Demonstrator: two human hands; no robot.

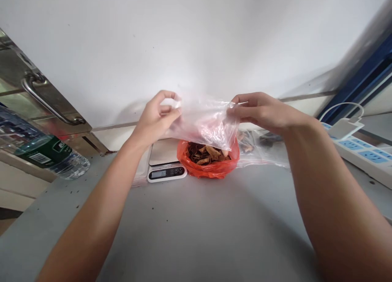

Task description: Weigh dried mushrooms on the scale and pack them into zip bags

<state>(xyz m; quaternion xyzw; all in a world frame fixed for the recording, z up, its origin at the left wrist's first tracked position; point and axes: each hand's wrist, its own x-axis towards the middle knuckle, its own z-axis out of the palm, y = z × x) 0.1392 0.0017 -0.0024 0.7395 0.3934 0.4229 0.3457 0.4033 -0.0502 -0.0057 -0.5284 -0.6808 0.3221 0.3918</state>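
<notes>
Between my two hands a clear plastic bag (202, 114) is held up by its sides. My left hand (159, 114) pinches its left edge, and my right hand (257, 110) grips the right edge. The bag hangs over a red plastic bag (208, 171), whose rolled-down mouth shows brown dried slices (205, 154). A digital kitchen scale (167, 173) with a lit display stands just left of the red bag, below my left hand. What the clear bag holds, if anything, I cannot make out.
Several clear bags with dark contents (263, 145) lie right of the red bag. A water bottle (45, 149) leans at the left by a metal door handle (49, 100). A power strip (364, 151) with a white charger (346, 128) sits at the right. A white wall rises behind.
</notes>
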